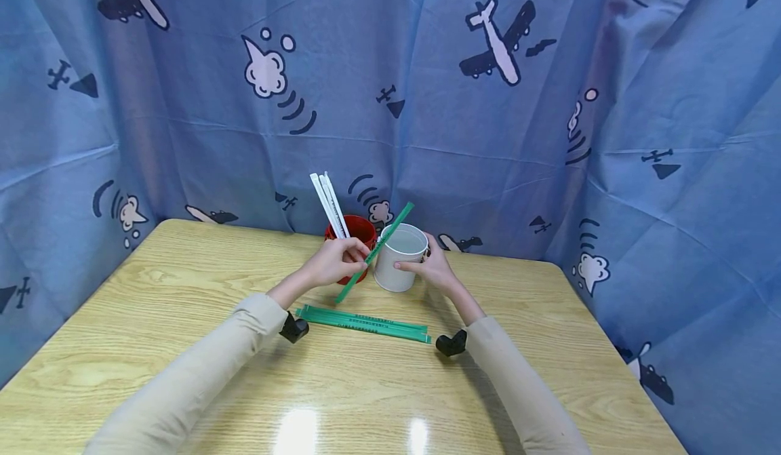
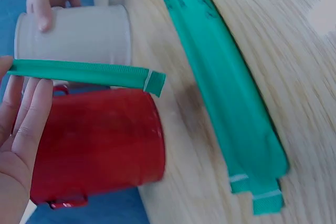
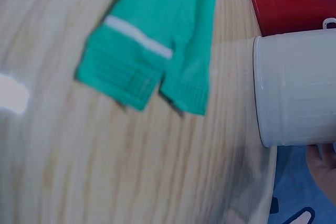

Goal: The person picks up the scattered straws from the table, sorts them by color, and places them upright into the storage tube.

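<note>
My left hand (image 1: 332, 262) pinches a green paper-wrapped straw (image 1: 393, 228), held at a slant in front of the two small pails. My right hand (image 1: 436, 268) grips the white pail (image 1: 390, 272) at its right side, thumb across the front near the rim. Just left of it stands the red pail (image 1: 360, 226), partly hidden behind my left hand. Several white wrapped straws (image 1: 329, 201) lean out of the red pail. More green wrapped straws (image 1: 366, 322) lie in a flat bundle on the table, close in front of the pails.
The wooden table (image 1: 183, 285) reaches back to a blue curtain (image 1: 342, 89) with aeroplane prints. Both pails stand near the table's back edge. A black strap piece (image 1: 451, 344) shows at my right wrist, another (image 1: 294, 329) at my left.
</note>
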The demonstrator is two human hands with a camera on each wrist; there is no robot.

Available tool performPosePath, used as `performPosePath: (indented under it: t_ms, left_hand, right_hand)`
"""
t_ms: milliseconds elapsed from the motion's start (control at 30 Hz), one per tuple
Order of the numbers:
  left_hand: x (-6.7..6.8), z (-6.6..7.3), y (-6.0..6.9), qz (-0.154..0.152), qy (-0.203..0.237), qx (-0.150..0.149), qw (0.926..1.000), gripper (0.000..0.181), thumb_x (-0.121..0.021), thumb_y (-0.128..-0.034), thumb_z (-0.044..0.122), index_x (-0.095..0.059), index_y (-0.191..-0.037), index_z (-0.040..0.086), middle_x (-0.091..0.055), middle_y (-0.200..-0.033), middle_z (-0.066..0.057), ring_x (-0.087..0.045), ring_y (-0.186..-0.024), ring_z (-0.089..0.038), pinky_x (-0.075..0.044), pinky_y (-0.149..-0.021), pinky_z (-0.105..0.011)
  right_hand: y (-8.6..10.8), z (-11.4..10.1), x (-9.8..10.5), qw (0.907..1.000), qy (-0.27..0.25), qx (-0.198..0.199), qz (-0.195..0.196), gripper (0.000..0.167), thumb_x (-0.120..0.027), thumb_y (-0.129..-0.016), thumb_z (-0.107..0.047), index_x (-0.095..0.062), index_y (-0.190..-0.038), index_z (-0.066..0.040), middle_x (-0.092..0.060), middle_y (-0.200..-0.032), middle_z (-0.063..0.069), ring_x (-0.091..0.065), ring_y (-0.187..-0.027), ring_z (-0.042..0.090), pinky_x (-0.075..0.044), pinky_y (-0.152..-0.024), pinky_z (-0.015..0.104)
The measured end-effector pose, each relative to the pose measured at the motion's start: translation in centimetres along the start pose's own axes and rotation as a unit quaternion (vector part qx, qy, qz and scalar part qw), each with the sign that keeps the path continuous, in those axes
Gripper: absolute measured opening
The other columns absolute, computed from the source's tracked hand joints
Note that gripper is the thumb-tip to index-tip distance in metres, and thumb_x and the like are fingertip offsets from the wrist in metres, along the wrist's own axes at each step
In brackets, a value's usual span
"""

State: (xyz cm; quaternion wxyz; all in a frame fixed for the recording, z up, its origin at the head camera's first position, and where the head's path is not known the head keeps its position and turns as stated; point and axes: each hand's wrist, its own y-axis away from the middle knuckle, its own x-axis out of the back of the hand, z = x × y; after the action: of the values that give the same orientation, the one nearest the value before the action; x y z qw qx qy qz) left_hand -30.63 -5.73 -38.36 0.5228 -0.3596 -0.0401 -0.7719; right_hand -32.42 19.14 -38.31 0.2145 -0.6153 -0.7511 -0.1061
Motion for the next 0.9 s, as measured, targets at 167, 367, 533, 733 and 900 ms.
performPosePath:
  t_ms: [167,367,533,733,900]
  left_hand:
    - [-0.2,1.1,-0.5,0.02,0.026,0.004,0.9994,0.021,-0.067,-0.0869,0.008,-0.065,-0.107,0.003,-0.068,-0.089,-0.011,-0.061,-0.07,-0.012,-0.053,-0.066,-0.022]
    - [-0.1,2.3,-1.6,0.05,0.041,0.002,0.9979,0.023,-0.066,-0.0873,0.007,-0.065,-0.109,0.002,-0.069,-0.091,-0.013,-0.063,-0.072,-0.014,-0.054,-0.066,-0.022]
    - [0.3,3.3,-2.6,0.067,0.035,-0.011,0.9971,0.023,-0.066,-0.0881,0.009,-0.066,-0.11,0.002,-0.07,-0.092,-0.013,-0.064,-0.073,-0.016,-0.054,-0.067,-0.023]
    - [0.9,4.1,-3.6,0.089,0.047,-0.015,0.9949,0.023,-0.065,-0.0893,0.01,-0.066,-0.112,0.003,-0.07,-0.094,-0.014,-0.065,-0.074,-0.018,-0.055,-0.068,-0.024]
    - [1.4,4.9,-4.4,0.113,0.051,-0.016,0.9922,0.023,-0.065,-0.0905,0.012,-0.066,-0.113,0.004,-0.07,-0.096,-0.013,-0.066,-0.077,-0.02,-0.055,-0.068,-0.025]
  right_hand:
    - [0.0,0.1,0.0,1.0,-0.002,0.005,0.0,0.091,-0.079,-0.078,-0.013,-0.023,-0.148,-0.002,-0.039,-0.145,0.022,-0.037,-0.136,0.038,-0.028,-0.114,0.056]
    - [0.0,0.1,0.0,0.9999,-0.011,0.005,0.0,0.09,-0.078,-0.078,-0.012,-0.023,-0.148,-0.002,-0.038,-0.145,0.022,-0.037,-0.136,0.038,-0.028,-0.113,0.056]
    - [0.0,0.0,0.2,0.9999,-0.016,0.003,0.0,0.09,-0.078,-0.079,-0.013,-0.023,-0.149,-0.003,-0.038,-0.146,0.021,-0.036,-0.136,0.038,-0.028,-0.113,0.056]
    - [-0.2,0.2,0.2,0.9998,-0.018,0.0,-0.007,0.09,-0.078,-0.079,-0.013,-0.023,-0.149,-0.004,-0.038,-0.145,0.02,-0.036,-0.136,0.037,-0.029,-0.113,0.056]
    - [-0.7,1.2,0.0,0.9999,-0.014,0.002,-0.003,0.089,-0.078,-0.079,-0.014,-0.024,-0.149,-0.007,-0.039,-0.145,0.018,-0.036,-0.137,0.036,-0.029,-0.113,0.056]
